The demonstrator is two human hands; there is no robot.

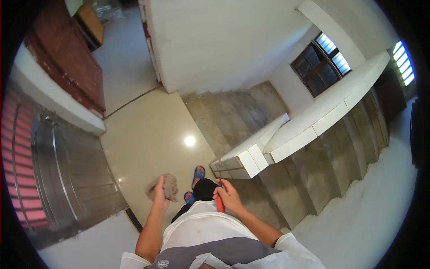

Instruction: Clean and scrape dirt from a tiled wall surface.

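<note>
My left hand is closed around a crumpled grey-brown cloth, held out over the floor to the left of my body. The cloth's left edge is blurred. In front of my waist, my right hand grips a small object with a red part hanging below the fingers. A thin dark metal piece shows at the fingertips of that hand. My fingers cover the middle of it, so I cannot tell exactly what it is. Both hands are apart from each other.
Glossy beige floor tiles lie under my blue sandals. A metal door stands at the left, with a red-brown wooden door beyond it. Concrete stairs descend and climb around a white-tiled low wall at the right.
</note>
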